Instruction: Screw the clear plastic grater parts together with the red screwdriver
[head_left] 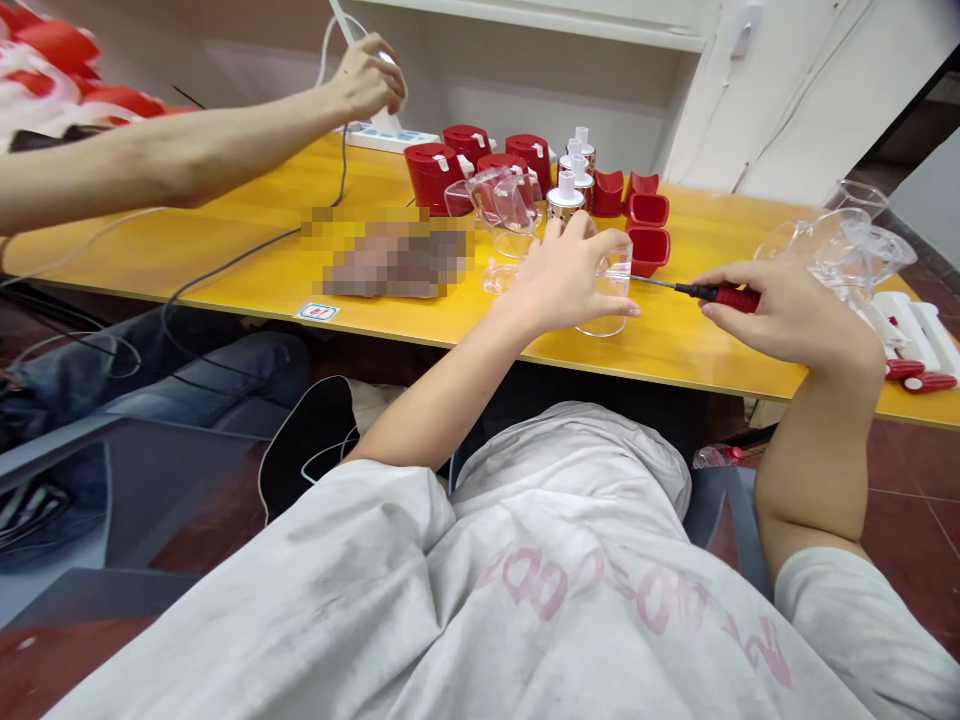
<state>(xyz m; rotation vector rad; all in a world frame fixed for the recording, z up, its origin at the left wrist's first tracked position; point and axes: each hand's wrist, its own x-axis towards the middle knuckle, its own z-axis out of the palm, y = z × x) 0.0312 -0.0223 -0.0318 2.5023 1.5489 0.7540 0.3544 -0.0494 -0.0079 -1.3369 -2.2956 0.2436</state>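
Pale T-shirt [480, 590] closest. Left hand [562, 280] closed around clear plastic cup [611, 300], near front edge of yellow table [675, 350]; right hand [787, 315] pinching red-handled screwdriver [720, 296], tip at cup's right side.

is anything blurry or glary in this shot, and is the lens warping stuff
In the head view, a pixelated patch blurs out part of the yellow table top, while most other things look fairly sharp. Bright highlights glint on the clear plastic cup, and the wide lens makes the grey-white shirt loom large along the bottom.
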